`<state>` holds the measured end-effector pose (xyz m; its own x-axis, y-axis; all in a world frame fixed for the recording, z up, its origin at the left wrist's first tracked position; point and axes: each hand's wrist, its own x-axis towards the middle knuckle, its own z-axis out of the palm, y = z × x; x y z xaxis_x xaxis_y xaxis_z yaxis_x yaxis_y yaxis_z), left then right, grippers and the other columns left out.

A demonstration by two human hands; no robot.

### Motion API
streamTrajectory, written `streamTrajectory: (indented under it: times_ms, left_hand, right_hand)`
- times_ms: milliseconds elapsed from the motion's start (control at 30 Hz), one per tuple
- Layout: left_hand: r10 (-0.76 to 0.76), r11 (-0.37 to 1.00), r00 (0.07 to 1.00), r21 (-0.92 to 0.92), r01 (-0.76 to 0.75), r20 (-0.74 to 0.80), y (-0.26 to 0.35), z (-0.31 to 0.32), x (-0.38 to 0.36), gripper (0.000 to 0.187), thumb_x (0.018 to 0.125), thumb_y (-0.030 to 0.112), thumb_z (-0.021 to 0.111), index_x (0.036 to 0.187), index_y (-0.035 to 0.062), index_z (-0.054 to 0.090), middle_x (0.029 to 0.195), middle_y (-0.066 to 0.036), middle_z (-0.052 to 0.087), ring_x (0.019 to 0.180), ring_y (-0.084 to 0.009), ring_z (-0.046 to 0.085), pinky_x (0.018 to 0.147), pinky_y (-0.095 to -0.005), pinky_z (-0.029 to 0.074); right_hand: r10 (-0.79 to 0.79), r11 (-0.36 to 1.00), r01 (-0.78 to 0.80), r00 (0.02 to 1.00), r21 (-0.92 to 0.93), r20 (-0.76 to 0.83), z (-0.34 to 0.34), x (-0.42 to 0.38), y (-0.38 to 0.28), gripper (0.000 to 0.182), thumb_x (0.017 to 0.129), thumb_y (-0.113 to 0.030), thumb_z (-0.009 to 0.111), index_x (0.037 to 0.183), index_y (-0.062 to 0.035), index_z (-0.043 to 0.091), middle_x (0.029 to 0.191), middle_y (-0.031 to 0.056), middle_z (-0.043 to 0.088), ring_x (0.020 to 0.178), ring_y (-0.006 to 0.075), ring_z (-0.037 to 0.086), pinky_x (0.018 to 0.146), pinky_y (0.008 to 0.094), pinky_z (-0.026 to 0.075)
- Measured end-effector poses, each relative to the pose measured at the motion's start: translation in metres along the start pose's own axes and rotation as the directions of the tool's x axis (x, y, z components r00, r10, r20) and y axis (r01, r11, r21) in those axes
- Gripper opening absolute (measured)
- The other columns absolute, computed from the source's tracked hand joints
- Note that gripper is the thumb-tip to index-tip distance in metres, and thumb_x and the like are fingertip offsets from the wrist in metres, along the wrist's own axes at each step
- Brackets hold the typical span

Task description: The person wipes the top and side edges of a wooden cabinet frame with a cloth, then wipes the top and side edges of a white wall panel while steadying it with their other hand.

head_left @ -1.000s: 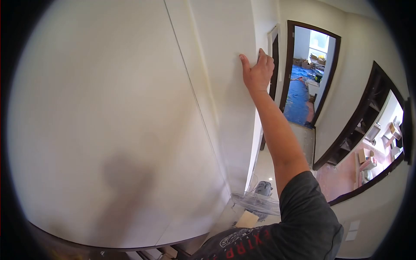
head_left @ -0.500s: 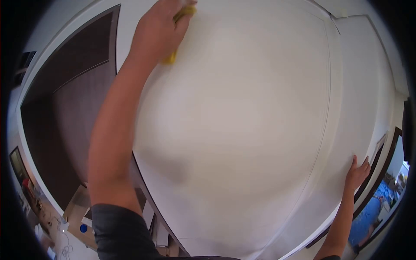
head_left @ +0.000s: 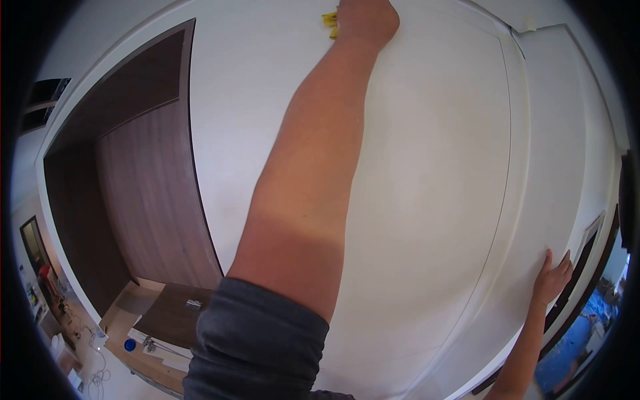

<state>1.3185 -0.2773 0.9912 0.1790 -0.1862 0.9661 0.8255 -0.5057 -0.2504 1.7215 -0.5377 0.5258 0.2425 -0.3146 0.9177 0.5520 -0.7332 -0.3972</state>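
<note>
My left hand (head_left: 369, 21) is high up against the white panel (head_left: 433, 167), at the top edge of the view. Its fingers are closed round a yellow cloth-like item (head_left: 330, 24), of which only a part shows on the left side of the hand. The left arm stretches up across the middle of the panel. At the right, my right hand (head_left: 553, 279) rests on the white side surface (head_left: 550, 153), near its outer edge, with its fingers spread and nothing in them.
A dark wood-lined recess (head_left: 147, 180) lies to the left. Below it is a brown ledge (head_left: 170, 313) with metal parts and a round blue item (head_left: 130, 345). Cables (head_left: 100, 377) lie on the floor at lower left. Blue sheeting (head_left: 567, 347) shows at lower right.
My left hand has moved to the right and upward with the yellow item, and its arm now crosses the panel's middle. The right hand remains on the side surface. The view has shifted slightly.
</note>
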Motion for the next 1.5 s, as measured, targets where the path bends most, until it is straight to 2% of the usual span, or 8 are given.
streamTrajectory:
  times_ms: [133, 233, 433, 533, 767, 1133, 1400, 1500]
  left_hand:
    - [-0.042, 0.962, 0.986, 0.261, 0.084, -0.162, -0.060, -0.016, -0.010, 0.043, 0.091, 0.009, 0.044, 0.129, -0.0114, 0.052, 0.107, -0.021, 0.068, 0.100, -0.0298, 0.064, 0.090, -0.0445, 0.049]
    - [-0.208, 0.887, 0.957, 0.375, 0.271, -0.201, -0.105, -0.050, -0.020, 0.023, 0.090, 0.012, 0.051, 0.094, -0.0022, 0.068, 0.091, -0.015, 0.070, 0.087, -0.0268, 0.065, 0.075, -0.0428, 0.052]
    - [0.161, 0.917, 0.962, 0.394, -0.064, -0.219, -0.022, 0.008, -0.007, 0.025, 0.091, 0.012, 0.049, 0.106, 0.0002, 0.065, 0.095, -0.012, 0.071, 0.092, -0.0297, 0.065, 0.078, -0.0430, 0.053]
    - [0.130, 0.955, 0.987, 0.280, -0.100, -0.092, -0.034, -0.017, -0.005, 0.029, 0.091, 0.011, 0.048, 0.113, -0.0015, 0.063, 0.098, -0.014, 0.071, 0.095, -0.0310, 0.065, 0.080, -0.0431, 0.053]
    - [-0.381, 0.845, 0.896, 0.309, 0.437, -0.227, -0.129, -0.055, -0.018, 0.028, 0.093, 0.013, 0.046, 0.100, -0.0027, 0.068, 0.106, -0.018, 0.069, 0.097, -0.0322, 0.065, 0.080, -0.0458, 0.053]
    - [-0.031, 0.999, 0.975, 0.006, 0.033, -0.222, 0.083, 0.048, 0.035, 0.030, 0.091, 0.012, 0.047, 0.109, -0.0032, 0.065, 0.107, -0.012, 0.067, 0.101, -0.0270, 0.062, 0.082, -0.0425, 0.052]
    - [-0.142, 0.982, 0.964, 0.092, 0.166, -0.223, 0.047, 0.025, 0.020, 0.025, 0.092, 0.012, 0.047, 0.105, 0.0008, 0.066, 0.107, -0.014, 0.067, 0.098, -0.0276, 0.064, 0.080, -0.0443, 0.053]
    - [-0.013, 0.980, 1.000, 0.200, 0.016, -0.017, 0.046, 0.023, 0.027, 0.024, 0.093, 0.013, 0.048, 0.103, 0.0005, 0.066, 0.105, -0.014, 0.068, 0.099, -0.0266, 0.064, 0.079, -0.0438, 0.053]
  right_hand:
    - [0.056, 0.998, -0.055, 0.998, -0.017, 0.023, 0.001, 0.000, -0.004, 0.063, 0.094, -0.049, 0.060, 0.135, -0.0011, 0.053, 0.123, 0.0259, 0.057, 0.116, 0.0407, 0.054, 0.099, 0.0475, 0.044]
    - [0.046, 0.999, -0.046, 0.999, -0.010, 0.004, 0.000, 0.001, -0.002, 0.064, 0.094, -0.049, 0.060, 0.134, -0.0005, 0.053, 0.123, 0.0258, 0.057, 0.116, 0.0408, 0.054, 0.099, 0.0470, 0.044]
    - [0.014, 1.000, -0.013, 1.000, -0.027, 0.006, 0.000, 0.003, -0.001, 0.063, 0.095, -0.048, 0.059, 0.134, 0.0010, 0.054, 0.121, 0.0253, 0.058, 0.114, 0.0411, 0.056, 0.097, 0.0462, 0.046]
    - [-0.008, 1.000, 0.008, 1.000, -0.022, -0.003, 0.003, 0.002, 0.003, 0.061, 0.095, -0.046, 0.060, 0.134, 0.0008, 0.054, 0.121, 0.0251, 0.058, 0.114, 0.0408, 0.056, 0.097, 0.0462, 0.045]
    - [0.039, 0.999, -0.039, 0.999, -0.008, 0.016, 0.000, 0.004, -0.004, 0.061, 0.094, -0.045, 0.062, 0.133, 0.0014, 0.054, 0.121, 0.0251, 0.059, 0.113, 0.0408, 0.056, 0.097, 0.0462, 0.045]
    - [-0.012, 0.999, 0.012, 1.000, 0.046, 0.007, 0.002, -0.002, 0.000, 0.061, 0.096, -0.043, 0.060, 0.136, 0.0015, 0.050, 0.122, 0.0257, 0.056, 0.114, 0.0412, 0.053, 0.098, 0.0474, 0.044]
    - [-0.012, 0.999, 0.012, 1.000, 0.044, -0.010, 0.002, -0.002, 0.001, 0.060, 0.096, -0.041, 0.062, 0.136, 0.0016, 0.050, 0.121, 0.0253, 0.056, 0.112, 0.0406, 0.053, 0.096, 0.0463, 0.045]
    - [-0.023, 0.998, 0.024, 1.000, 0.060, -0.014, 0.004, -0.002, 0.005, 0.060, 0.096, -0.042, 0.062, 0.136, 0.0010, 0.051, 0.121, 0.0252, 0.056, 0.112, 0.0404, 0.054, 0.097, 0.0462, 0.045]
